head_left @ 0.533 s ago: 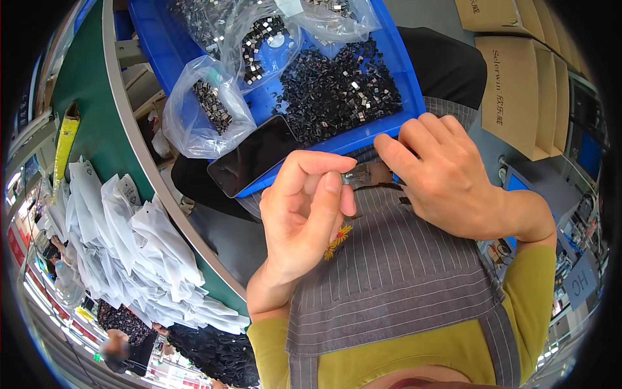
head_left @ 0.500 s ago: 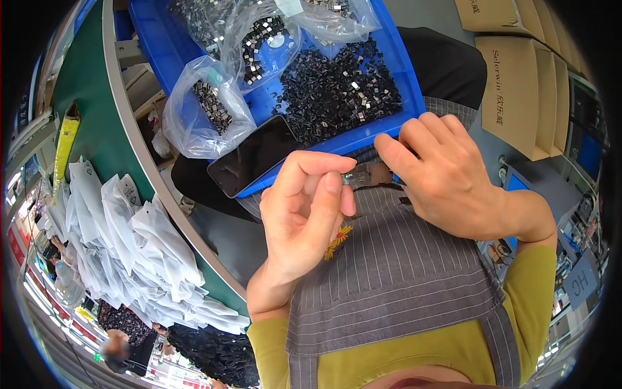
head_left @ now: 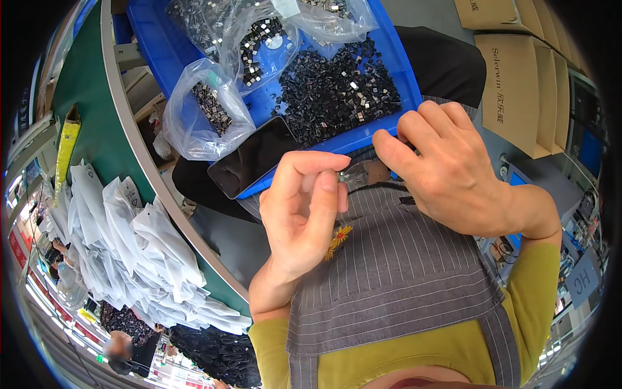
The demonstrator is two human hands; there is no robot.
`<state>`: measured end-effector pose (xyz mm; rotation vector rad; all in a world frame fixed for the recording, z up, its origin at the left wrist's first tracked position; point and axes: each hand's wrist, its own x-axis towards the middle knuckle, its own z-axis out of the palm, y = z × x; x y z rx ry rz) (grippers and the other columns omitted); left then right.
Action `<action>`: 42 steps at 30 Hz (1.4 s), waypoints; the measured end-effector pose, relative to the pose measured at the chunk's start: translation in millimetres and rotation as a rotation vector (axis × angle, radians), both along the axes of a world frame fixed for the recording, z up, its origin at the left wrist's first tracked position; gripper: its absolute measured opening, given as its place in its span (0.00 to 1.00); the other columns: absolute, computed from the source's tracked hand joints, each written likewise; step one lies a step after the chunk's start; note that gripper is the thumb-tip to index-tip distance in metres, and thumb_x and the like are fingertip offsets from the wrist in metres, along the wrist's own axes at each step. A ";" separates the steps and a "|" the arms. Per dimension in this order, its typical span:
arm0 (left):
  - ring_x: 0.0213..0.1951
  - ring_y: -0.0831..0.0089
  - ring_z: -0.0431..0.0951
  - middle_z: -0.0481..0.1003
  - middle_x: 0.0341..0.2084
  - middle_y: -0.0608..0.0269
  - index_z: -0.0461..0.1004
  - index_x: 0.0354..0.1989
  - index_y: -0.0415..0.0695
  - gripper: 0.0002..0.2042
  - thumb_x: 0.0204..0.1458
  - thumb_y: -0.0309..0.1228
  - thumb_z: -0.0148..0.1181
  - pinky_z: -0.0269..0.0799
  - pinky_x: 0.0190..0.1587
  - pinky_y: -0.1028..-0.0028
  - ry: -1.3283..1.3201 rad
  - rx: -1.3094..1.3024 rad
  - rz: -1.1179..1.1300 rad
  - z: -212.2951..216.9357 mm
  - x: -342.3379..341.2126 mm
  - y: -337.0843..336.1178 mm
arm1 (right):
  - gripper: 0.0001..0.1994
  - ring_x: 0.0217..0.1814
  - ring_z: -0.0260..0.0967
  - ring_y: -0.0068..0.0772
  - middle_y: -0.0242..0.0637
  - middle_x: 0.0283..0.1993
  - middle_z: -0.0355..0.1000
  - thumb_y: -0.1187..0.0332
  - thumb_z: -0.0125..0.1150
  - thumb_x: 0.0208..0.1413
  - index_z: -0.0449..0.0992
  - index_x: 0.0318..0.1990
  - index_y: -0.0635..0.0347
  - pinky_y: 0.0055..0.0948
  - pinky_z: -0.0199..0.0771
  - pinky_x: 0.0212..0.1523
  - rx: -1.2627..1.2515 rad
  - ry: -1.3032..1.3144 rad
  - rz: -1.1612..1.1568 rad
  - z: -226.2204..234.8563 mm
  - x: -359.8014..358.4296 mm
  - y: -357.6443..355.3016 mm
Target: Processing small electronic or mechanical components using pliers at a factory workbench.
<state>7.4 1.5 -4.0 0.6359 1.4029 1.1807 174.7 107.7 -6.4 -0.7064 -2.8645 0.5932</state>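
Pinching a small clear bag [head_left: 353,174] between them, the left hand [head_left: 304,214] and right hand [head_left: 447,172] meet just above the grey striped apron [head_left: 395,272]. Each grip is pressed together on the bag, fingertips nearly touching (what it holds is too small to tell). Just beyond the hands sits a blue tray [head_left: 395,71] of small black parts [head_left: 337,94], with a dark phone [head_left: 256,157] on its near edge. White bags [head_left: 129,253] lie on the green bench [head_left: 97,123] to the left.
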 end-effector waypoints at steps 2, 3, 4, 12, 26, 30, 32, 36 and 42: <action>0.20 0.87 0.66 0.70 0.20 0.69 0.68 0.41 0.36 0.06 0.59 0.21 0.46 0.60 0.23 0.86 -0.026 0.017 0.015 -1.9 -1.8 -1.4 | 0.15 0.30 0.60 0.35 0.34 0.27 0.60 0.77 0.60 0.35 0.71 0.36 0.62 0.32 0.58 0.32 -0.015 0.028 -0.033 1.2 -1.1 2.4; 0.19 0.87 0.66 0.71 0.21 0.67 0.67 0.42 0.36 0.06 0.59 0.21 0.45 0.59 0.22 0.86 -0.095 0.035 0.009 -3.0 -3.7 -2.6 | 0.15 0.30 0.60 0.35 0.34 0.27 0.60 0.77 0.60 0.35 0.71 0.36 0.62 0.32 0.58 0.32 -0.015 0.029 -0.035 1.8 -0.1 2.7; 0.18 0.86 0.66 0.72 0.22 0.65 0.67 0.43 0.37 0.07 0.60 0.22 0.44 0.58 0.21 0.87 -0.164 0.052 0.002 -3.5 -4.7 -3.1 | 0.15 0.30 0.60 0.35 0.34 0.27 0.61 0.77 0.61 0.35 0.71 0.35 0.62 0.32 0.58 0.31 -0.069 0.018 -0.038 2.4 1.5 2.7; 0.14 0.85 0.66 0.75 0.27 0.53 0.63 0.48 0.37 0.09 0.61 0.23 0.42 0.55 0.16 0.87 -0.270 0.059 0.088 -3.3 2.3 -2.7 | 0.17 0.31 0.62 0.37 0.35 0.28 0.62 0.78 0.64 0.32 0.70 0.35 0.61 0.33 0.58 0.31 -0.175 0.028 -0.095 -3.3 1.6 -9.3; 0.12 0.87 0.60 0.75 0.26 0.50 0.58 0.49 0.38 0.09 0.61 0.23 0.40 0.56 0.16 0.87 -0.262 0.111 0.056 -5.2 6.4 -8.9 | 0.07 0.28 0.60 0.33 0.33 0.24 0.59 0.74 0.56 0.40 0.68 0.30 0.58 0.30 0.57 0.29 -0.053 0.107 -0.139 -8.9 -3.0 -14.9; 0.13 0.86 0.61 0.75 0.27 0.50 0.58 0.49 0.37 0.09 0.61 0.22 0.41 0.56 0.16 0.87 -0.225 0.149 0.058 -7.3 8.5 -9.5 | 0.07 0.28 0.60 0.33 0.33 0.24 0.59 0.74 0.56 0.40 0.68 0.30 0.58 0.30 0.57 0.29 -0.040 0.104 -0.144 -9.0 -3.7 -15.1; 0.13 0.86 0.61 0.75 0.27 0.50 0.58 0.49 0.37 0.09 0.60 0.22 0.41 0.57 0.16 0.87 -0.209 0.159 0.058 -7.5 10.1 -9.7 | 0.07 0.29 0.60 0.33 0.33 0.25 0.59 0.74 0.56 0.40 0.68 0.30 0.58 0.30 0.57 0.29 -0.026 0.092 -0.147 -7.7 -3.9 -14.8; 0.14 0.87 0.62 0.75 0.27 0.50 0.59 0.49 0.37 0.09 0.60 0.21 0.41 0.57 0.16 0.87 -0.125 0.171 0.052 -6.9 11.6 -9.2 | 0.07 0.28 0.60 0.33 0.33 0.24 0.59 0.74 0.56 0.40 0.68 0.30 0.58 0.30 0.57 0.28 -0.012 0.092 -0.138 -5.6 -2.5 -14.0; 0.15 0.87 0.62 0.74 0.26 0.53 0.63 0.47 0.36 0.08 0.61 0.22 0.42 0.58 0.18 0.87 -0.190 0.158 0.058 -4.5 5.1 -11.6 | 0.20 0.30 0.63 0.39 0.35 0.29 0.63 0.78 0.63 0.30 0.69 0.37 0.61 0.34 0.59 0.29 -0.322 0.051 -0.088 -4.2 2.5 -14.5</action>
